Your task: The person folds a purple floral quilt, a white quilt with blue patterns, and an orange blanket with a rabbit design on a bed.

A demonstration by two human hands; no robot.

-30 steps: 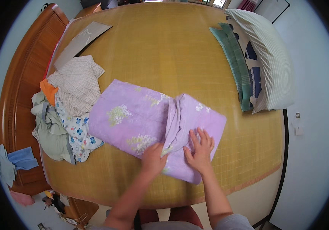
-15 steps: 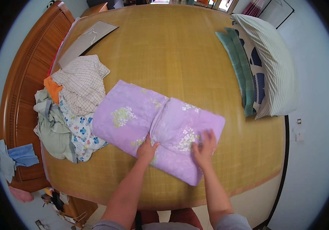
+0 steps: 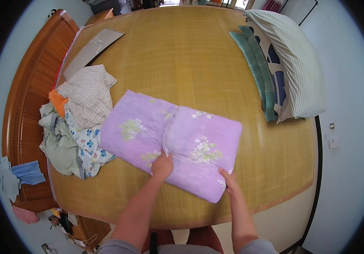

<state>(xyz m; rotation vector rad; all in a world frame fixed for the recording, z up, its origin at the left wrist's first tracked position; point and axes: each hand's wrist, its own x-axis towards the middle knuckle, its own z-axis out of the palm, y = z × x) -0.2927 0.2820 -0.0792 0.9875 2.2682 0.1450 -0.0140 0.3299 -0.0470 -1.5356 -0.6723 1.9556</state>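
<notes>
A folded purple quilt (image 3: 196, 135) with white and green flower sprays lies slantwise on the mat-covered bed, a crease running across its middle. My left hand (image 3: 162, 166) is closed at the near end of that crease, its fingertips tucked into the cloth and partly hidden. At the quilt's right near side, my right hand (image 3: 229, 181) grips the edge, the thumb on top and the other fingers mostly out of sight beneath or behind it.
Rumpled clothes, among them a checked cloth (image 3: 89, 95) and a grey-green garment (image 3: 61, 144), lie left of the quilt. A flat grey board (image 3: 91, 51) rests beyond them. Folded quilts with a striped one (image 3: 300, 67) stand at the right. A wooden headboard (image 3: 31, 93) borders the left.
My right hand has come down from above the quilt's right half to its near right edge and taken hold. The left hand stays at the crease. The view has shifted slightly.
</notes>
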